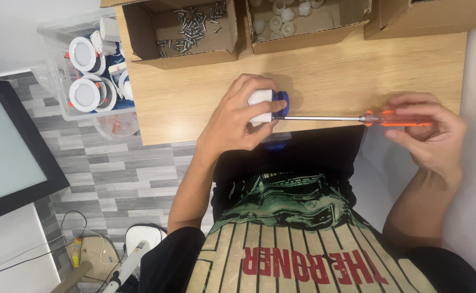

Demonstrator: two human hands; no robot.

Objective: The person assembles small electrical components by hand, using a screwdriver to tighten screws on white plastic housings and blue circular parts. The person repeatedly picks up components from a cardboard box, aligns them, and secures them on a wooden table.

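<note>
Light wood table (330,76) across top of frame. Grey plank floor (129,179) lower left. Black-framed panel (10,152) at left edge, white wall (15,32) upper left.

On a light wooden tabletop (330,70), the left hand (238,119) wraps around a small white plastic fitting with a blue part (268,106), pressing it near the table's front edge. The right hand (430,133) grips the translucent orange handle of a long screwdriver (357,118), whose slim metal shaft runs level to the fitting; its tip appears to meet the blue part, though fingers hide the contact. Behind sit an open cardboard box of silver screws (181,30) and another cardboard box of small white round pieces (308,24). A clear plastic bin of round white lamps (89,68) stands beside the table.
</note>
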